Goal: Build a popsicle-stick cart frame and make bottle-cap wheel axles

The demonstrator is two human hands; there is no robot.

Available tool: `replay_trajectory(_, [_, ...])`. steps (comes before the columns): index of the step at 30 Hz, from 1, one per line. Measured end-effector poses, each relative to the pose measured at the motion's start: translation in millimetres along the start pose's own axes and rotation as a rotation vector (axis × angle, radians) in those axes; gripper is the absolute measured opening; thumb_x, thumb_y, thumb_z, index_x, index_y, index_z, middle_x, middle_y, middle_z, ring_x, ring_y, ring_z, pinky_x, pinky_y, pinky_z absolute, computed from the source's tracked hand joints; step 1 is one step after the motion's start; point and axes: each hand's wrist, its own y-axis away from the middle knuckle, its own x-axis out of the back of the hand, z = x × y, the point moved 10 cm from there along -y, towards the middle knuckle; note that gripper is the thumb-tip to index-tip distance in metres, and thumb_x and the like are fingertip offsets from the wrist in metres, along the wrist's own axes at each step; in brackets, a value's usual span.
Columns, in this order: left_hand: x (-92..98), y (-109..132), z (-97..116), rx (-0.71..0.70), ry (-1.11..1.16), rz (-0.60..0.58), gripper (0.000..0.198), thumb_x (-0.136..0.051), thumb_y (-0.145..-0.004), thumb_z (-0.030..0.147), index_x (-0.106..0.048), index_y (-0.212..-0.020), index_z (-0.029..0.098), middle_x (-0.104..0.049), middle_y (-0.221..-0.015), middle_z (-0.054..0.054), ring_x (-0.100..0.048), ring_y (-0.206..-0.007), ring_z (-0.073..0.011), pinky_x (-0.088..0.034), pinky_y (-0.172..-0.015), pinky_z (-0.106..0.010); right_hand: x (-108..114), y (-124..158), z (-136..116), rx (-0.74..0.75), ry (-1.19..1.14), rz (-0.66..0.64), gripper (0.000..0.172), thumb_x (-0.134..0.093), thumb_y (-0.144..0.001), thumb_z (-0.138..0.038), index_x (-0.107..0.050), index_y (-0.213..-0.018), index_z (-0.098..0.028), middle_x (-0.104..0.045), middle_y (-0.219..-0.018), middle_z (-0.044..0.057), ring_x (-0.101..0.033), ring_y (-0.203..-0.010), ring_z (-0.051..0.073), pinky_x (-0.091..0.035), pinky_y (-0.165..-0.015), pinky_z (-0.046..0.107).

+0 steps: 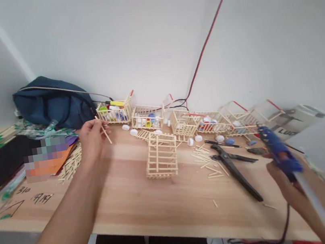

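Note:
Between the fingertips of my left hand (pixel 92 133) is a thin wooden stick (pixel 107 134), held tilted above the table's left half. My right hand (pixel 284 179) is wrapped round a blue hot glue gun (pixel 279 149), its nozzle pointing up and away; a pale glue stick (pixel 318 202) sticks out of its back. On the table between my hands lies a small openwork frame (pixel 162 156) built of wooden sticks, touched by neither hand.
Little stick carts (pixel 148 118) with bottle caps line the wall. Pliers (pixel 237 172) and loose short sticks (pixel 204 156) lie right of the frame. At left are a stick pile (pixel 72 162), orange paper (pixel 61 159) and a blue bag (pixel 56 103). A black cord (pixel 278 240) hangs below the table edge.

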Motion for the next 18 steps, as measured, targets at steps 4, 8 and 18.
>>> replay_trajectory(4, [-2.4,-1.3,2.2,0.0,-0.004,-0.029,0.012,-0.063,-0.072,0.004,-0.062,-0.066,0.014,-0.062,-0.057,0.004,-0.054,-0.053,-0.0074,-0.043,-0.047,-0.015,-5.8,-11.0,68.9,0.137,0.203,-0.067,0.046,-0.044,-0.084,-0.046,-0.056,-0.116,-0.015,-0.062,-0.111,0.02,-0.058,-0.107,0.036,-0.047,-0.089,0.049])
replay_trajectory(8, [-10.0,1.9,6.3,-0.003,0.02,-0.064,0.014,-0.066,-0.068,0.007,-0.061,-0.059,0.017,-0.063,-0.052,0.006,-0.051,-0.048,-0.0074,-0.038,-0.039,-0.013,-2.5,-5.7,135.4,0.005,0.286,-0.097,0.042,-0.048,-0.082,-0.042,-0.059,-0.112,-0.016,-0.063,-0.1,0.017,-0.061,-0.093,0.034,-0.049,-0.081,0.048])
replay_trajectory(18, [-26.7,8.5,7.5,0.005,0.02,-0.196,0.014,-0.071,-0.066,0.01,-0.063,-0.066,0.022,-0.067,-0.056,0.007,-0.052,-0.047,-0.0078,-0.043,-0.038,-0.013,8.8,-9.1,169.8,-0.03,0.192,-0.126,0.017,-0.064,-0.073,-0.031,-0.07,-0.086,-0.024,-0.069,-0.087,0.012,-0.067,-0.08,0.029,-0.051,-0.071,0.037])
